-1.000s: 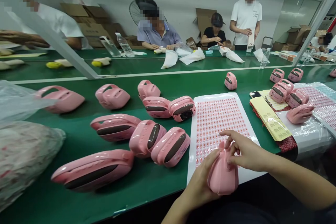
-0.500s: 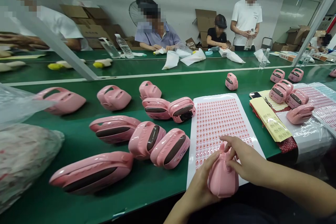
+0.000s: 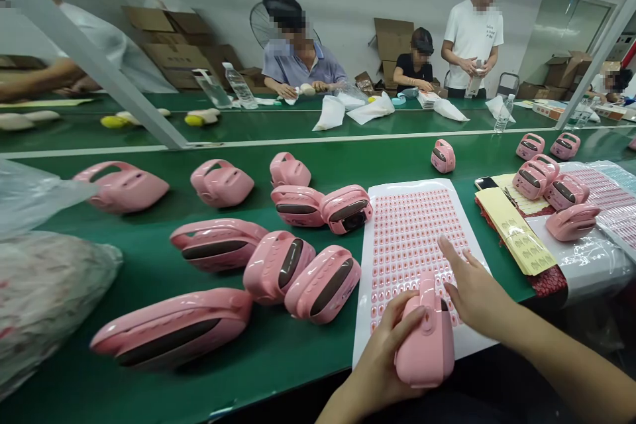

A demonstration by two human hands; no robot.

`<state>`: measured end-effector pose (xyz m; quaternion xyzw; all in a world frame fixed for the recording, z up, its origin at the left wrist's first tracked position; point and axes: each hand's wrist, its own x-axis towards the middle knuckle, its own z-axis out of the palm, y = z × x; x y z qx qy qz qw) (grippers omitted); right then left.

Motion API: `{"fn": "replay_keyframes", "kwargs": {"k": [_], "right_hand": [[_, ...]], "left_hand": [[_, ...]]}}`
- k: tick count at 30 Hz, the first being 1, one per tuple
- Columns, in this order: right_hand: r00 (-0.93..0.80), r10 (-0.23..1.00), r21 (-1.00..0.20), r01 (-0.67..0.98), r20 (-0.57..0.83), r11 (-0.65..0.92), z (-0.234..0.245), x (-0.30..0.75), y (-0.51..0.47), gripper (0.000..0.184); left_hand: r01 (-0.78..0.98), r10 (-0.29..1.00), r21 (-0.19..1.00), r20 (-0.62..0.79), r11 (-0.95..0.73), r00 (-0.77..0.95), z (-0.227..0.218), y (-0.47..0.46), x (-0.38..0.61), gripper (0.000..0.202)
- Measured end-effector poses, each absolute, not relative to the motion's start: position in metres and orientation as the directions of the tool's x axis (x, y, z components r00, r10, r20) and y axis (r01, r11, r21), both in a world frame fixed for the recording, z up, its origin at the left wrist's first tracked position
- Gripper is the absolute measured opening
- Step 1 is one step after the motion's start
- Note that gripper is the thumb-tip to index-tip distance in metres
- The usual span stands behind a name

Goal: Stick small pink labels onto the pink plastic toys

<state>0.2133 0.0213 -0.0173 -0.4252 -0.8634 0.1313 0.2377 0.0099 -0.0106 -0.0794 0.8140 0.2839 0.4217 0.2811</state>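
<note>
My left hand [image 3: 385, 361] is wrapped around a pink handled plastic device [image 3: 426, 358], which looks like a small portable speaker. Its narrow side faces me, and a small oval sticker [image 3: 426, 319] shows near the handle's joint. To the right of the device, my right hand [image 3: 472, 288] is open with fingers apart, above a white sheet of small reddish stickers [image 3: 410, 238]. No object is visible in that hand. The sheet lies on the green table, partly hidden by both hands and the device.
Several more pink devices [image 3: 322, 285] stand left of the sheet, others [image 3: 535, 179] at the right. A clear plastic bag [image 3: 50, 298] fills the left edge. Yellow sticker sheets [image 3: 517, 232] and a phone [image 3: 485, 183] lie right. Several people work beyond a metal post [image 3: 114, 66].
My right hand has come off the device and opened, moving up and right over the sheet. The device has turned in my left hand, and an oval sticker now shows on its side.
</note>
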Motion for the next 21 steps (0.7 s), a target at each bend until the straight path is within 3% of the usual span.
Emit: {"fn": "replay_keyframes", "kwargs": {"k": [3, 6, 10, 13, 16, 18, 21], "right_hand": [[-0.56, 0.828, -0.712, 0.597, -0.042, 0.368, -0.021, 0.217, 0.047, 0.076], [-0.594, 0.77, -0.756, 0.609, -0.233, 0.24, -0.024, 0.21, 0.056, 0.068], [-0.561, 0.777, -0.649, 0.71, -0.286, 0.273, -0.022, 0.2, 0.055, 0.065], [-0.572, 0.753, -0.621, 0.73, -0.325, 0.286, -0.018, 0.195, 0.058, 0.065], [-0.583, 0.759, -0.66, 0.697, -0.291, 0.282, -0.013, 0.193, 0.073, 0.063], [-0.552, 0.794, -0.69, 0.679, -0.253, 0.252, -0.007, 0.194, 0.089, 0.062], [-0.435, 0.879, -0.703, 0.688, -0.197, 0.183, 0.008, 0.196, 0.123, 0.059]], "left_hand": [[0.152, 0.711, 0.74, 0.536, -0.655, 0.455, -0.075, -0.014, 0.013, 0.101], [0.069, 0.739, 0.785, 0.545, -0.615, 0.395, -0.074, -0.013, 0.015, 0.105], [0.031, 0.79, 0.887, 0.393, -0.46, 0.471, -0.086, -0.004, 0.003, 0.11], [0.204, 0.804, 0.873, 0.285, -0.442, 0.522, -0.111, 0.001, -0.01, 0.119], [0.291, 0.862, 0.854, 0.295, -0.431, 0.411, -0.134, 0.006, -0.016, 0.121], [0.249, 0.885, 0.867, 0.354, -0.432, 0.304, -0.138, 0.012, -0.015, 0.111], [0.153, 0.929, 0.918, 0.348, -0.365, 0.13, -0.13, 0.028, -0.01, 0.073]]}}
